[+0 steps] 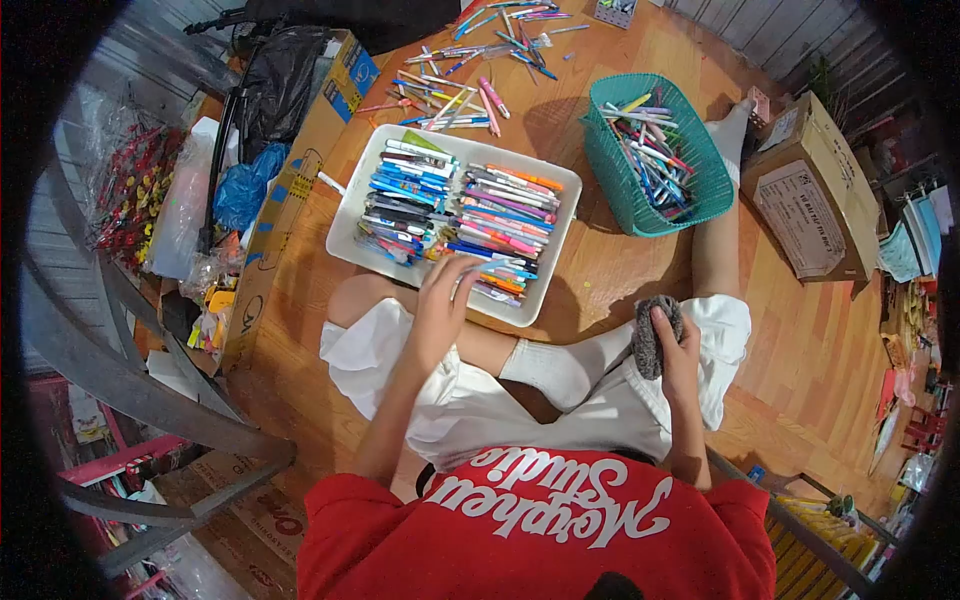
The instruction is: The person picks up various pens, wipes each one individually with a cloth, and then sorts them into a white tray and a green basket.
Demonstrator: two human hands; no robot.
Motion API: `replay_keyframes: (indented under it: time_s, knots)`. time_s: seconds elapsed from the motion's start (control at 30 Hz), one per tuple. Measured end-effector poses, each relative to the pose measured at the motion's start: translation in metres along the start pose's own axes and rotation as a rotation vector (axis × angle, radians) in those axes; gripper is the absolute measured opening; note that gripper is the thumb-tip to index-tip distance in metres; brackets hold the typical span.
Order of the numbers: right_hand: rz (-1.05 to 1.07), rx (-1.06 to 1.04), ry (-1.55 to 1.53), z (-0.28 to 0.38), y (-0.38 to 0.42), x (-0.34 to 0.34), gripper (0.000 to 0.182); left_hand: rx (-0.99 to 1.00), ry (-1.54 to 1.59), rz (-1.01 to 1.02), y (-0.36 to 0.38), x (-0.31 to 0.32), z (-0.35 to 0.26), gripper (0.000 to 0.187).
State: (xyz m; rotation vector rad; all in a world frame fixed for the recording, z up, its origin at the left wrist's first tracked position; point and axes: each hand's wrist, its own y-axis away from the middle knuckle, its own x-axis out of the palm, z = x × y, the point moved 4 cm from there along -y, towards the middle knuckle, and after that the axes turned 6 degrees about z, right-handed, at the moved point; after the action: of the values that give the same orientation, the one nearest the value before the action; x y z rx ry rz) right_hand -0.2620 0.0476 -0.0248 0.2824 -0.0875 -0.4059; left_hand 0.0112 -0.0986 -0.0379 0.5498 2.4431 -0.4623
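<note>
My left hand (443, 305) reaches over the near edge of a white tray (345, 235), its fingertips pinched on a slim light-blue pen (500, 265). That pen lies at a different slant from the pens below it. Two side-by-side columns of pens fill much of the tray: blue, white and black pens (408, 190) on the left, orange, pink and purple pens (508, 215) on the right. Above my right knee, my right hand (678, 345) is closed around a bunched grey fuzzy cloth (654, 335).
A teal plastic basket (625, 200) holding many loose pens stands right of the tray. More pens (450, 100) lie scattered on the wooden floor beyond. Cardboard boxes stand at left (275, 240) and right (810, 200). A curved metal bar (150, 385) is near my left side.
</note>
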Motion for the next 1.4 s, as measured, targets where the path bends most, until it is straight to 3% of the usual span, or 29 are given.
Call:
replay_keyframes:
  time_s: [0.27, 0.5, 0.6, 0.7, 0.73, 0.8, 0.87, 0.93, 0.97, 1.03, 1.13, 1.23, 1.4]
  knots:
    - [-0.088, 0.095, -0.067, -0.016, 0.018, -0.02, 0.022, 0.271, -0.452, 0.248, -0.058, 0.053, 0.049, 0.019]
    - [-0.059, 0.098, -0.057, -0.004, 0.008, -0.028, 0.023, 0.333, -0.426, 0.205, -0.056, 0.073, 0.069, 0.023]
    - [-0.098, -0.022, 0.078, 0.02, -0.011, -0.028, 0.023, 0.293, -0.379, 0.202, -0.055, 0.073, 0.073, 0.032]
    - [-0.134, -0.391, 0.379, 0.049, -0.06, -0.05, 0.031, 0.274, -0.358, 0.091, -0.057, 0.066, 0.057, 0.04]
    - [-0.071, -0.559, 0.479, 0.071, -0.08, -0.047, 0.03, 0.265, -0.411, 0.161, -0.056, 0.071, 0.063, 0.054]
    - [-0.014, -0.643, 0.586, 0.089, -0.126, -0.049, 0.03, 0.249, -0.542, 0.201, -0.052, 0.078, 0.066, 0.058]
    - [-0.134, -0.612, 0.902, 0.089, -0.178, -0.052, 0.025, 0.166, -0.647, 0.327, -0.046, 0.094, 0.089, 0.064]
    - [-0.202, -0.551, 1.173, 0.073, -0.227, -0.047, 0.017, 0.156, -0.636, 0.313, -0.045, 0.095, 0.092, 0.064]
    - [-0.187, -0.388, 1.337, 0.068, -0.236, -0.039, 0.021, 0.15, -0.633, 0.305, -0.046, 0.094, 0.09, 0.064]
    - [-0.14, -0.308, 1.611, 0.019, -0.283, -0.057, 0.019, 0.16, -0.558, 0.256, -0.049, 0.086, 0.082, 0.061]
    - [-0.104, -0.233, 1.599, 0.002, -0.292, -0.059, 0.016, 0.142, -0.521, 0.184, -0.053, 0.079, 0.082, 0.061]
    - [-0.233, -0.323, 1.72, 0.02, -0.277, -0.05, 0.008, 0.09, -0.432, 0.147, -0.057, 0.077, 0.086, 0.061]
    - [-0.353, -0.812, 1.607, 0.059, -0.202, -0.032, 0.009, 0.154, -0.259, 0.02, -0.056, 0.068, 0.074, 0.051]
